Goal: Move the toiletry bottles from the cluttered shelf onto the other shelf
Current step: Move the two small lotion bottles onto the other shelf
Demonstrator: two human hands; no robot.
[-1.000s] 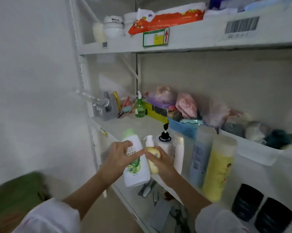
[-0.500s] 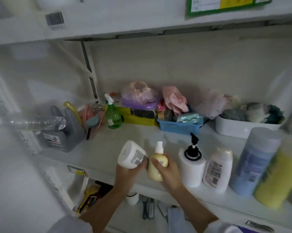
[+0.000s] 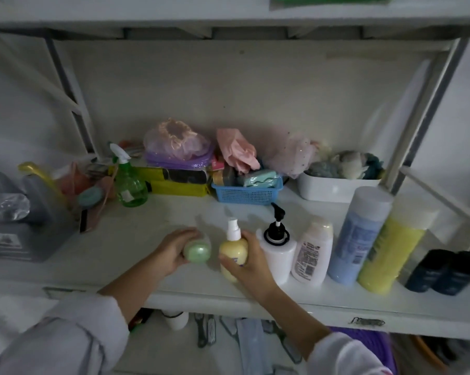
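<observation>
My left hand point(image 3: 171, 250) grips a white bottle with a green cap point(image 3: 197, 251), the cap pointing at the camera, low over the middle shelf point(image 3: 147, 234). My right hand point(image 3: 251, 262) is closed around a small yellow spray bottle point(image 3: 233, 253) that stands upright on the shelf. Right of it stand a white pump bottle point(image 3: 277, 253), a small white lotion bottle point(image 3: 313, 253), a tall blue bottle point(image 3: 359, 234) and a tall yellow bottle point(image 3: 393, 244).
At the back of the shelf are a green trigger sprayer point(image 3: 129, 182), a yellow box point(image 3: 179, 182), a blue basket point(image 3: 246, 192) and a white tub point(image 3: 339, 188). A grey jug point(image 3: 25, 220) sits left, dark jars point(image 3: 442, 270) right. Tools lie on the lower shelf point(image 3: 228, 336).
The view swung from the side to face the middle shelf. Both hands carried their bottles up to that shelf; the white bottle tipped from upright until its green cap faces the camera.
</observation>
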